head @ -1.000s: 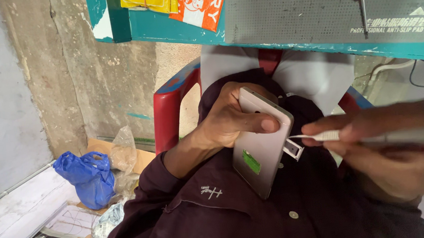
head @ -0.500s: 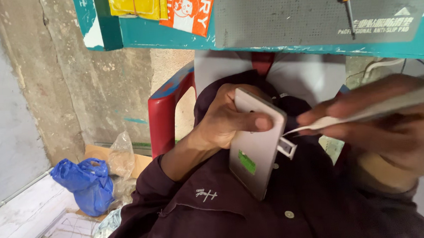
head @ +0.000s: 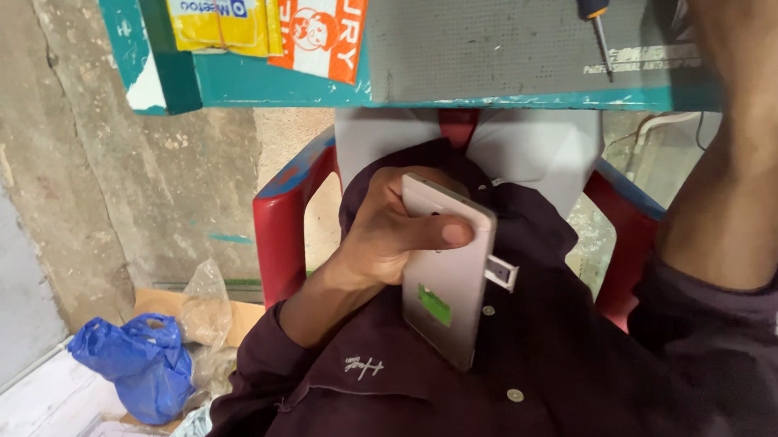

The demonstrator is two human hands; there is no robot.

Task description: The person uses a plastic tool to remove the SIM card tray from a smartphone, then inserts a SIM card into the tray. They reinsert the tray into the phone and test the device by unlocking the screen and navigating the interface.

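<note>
A pale, pinkish phone (head: 448,278) is gripped in the left hand (head: 390,232) and held against the chest, in front of a dark maroon shirt (head: 510,383). The back of the phone is turned to the camera, with the thumb laid across its upper part and the other fingers wrapped behind its far edge. A small green sticker (head: 433,305) is seen on the back, and a small tray (head: 500,273) is seen sticking out from the phone's right edge, partly pulled out.

The right hand (head: 749,20) is raised to the upper right corner, well apart from the phone, over the edge of the teal table (head: 527,104). Only the wrist and the back of the hand are shown, blurred and cut off by the frame, so it cannot be told whether the hand is clenched or released, or whether anything is held in it. A grey mat (head: 485,29) is laid on the table, and a screwdriver (head: 591,4) with a dark and orange handle is rested on it, just left of the right hand. Yellow and orange packets (head: 266,22) are seen at the table's left end.

A red plastic chair (head: 294,225) is seen beneath the body. On the floor to the left, a blue plastic bag (head: 130,364) is placed beside a clear one, near a rough concrete wall (head: 94,175).
</note>
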